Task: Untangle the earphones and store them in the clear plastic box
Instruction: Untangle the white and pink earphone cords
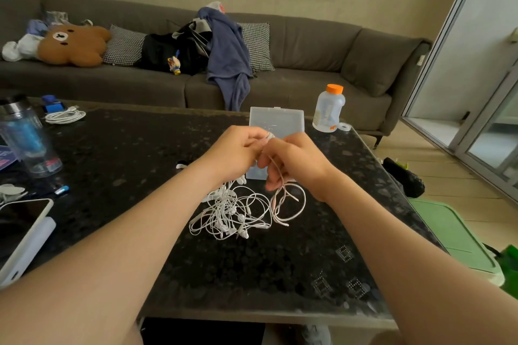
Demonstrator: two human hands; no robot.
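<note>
A tangle of white earphones (pixel 229 213) lies on the dark stone table (pixel 134 154), partly lifted toward my hands. A pinkish-white cord (pixel 286 202) loops down at the tangle's right side. My left hand (pixel 235 151) pinches cord at its top, fingers curled. My right hand (pixel 294 162) grips the pinkish cord, which runs down through its curled fingers. Both hands meet above the table, in front of the clear plastic box (pixel 276 120), whose near part they hide.
A clear bottle with an orange cap (pixel 329 108) stands right of the box. A coiled white cable (pixel 65 115) and a tumbler (pixel 26 137) sit at the left, a phone (pixel 22 230) at the near left edge. A green bin lid (pixel 451 235) lies beside the table.
</note>
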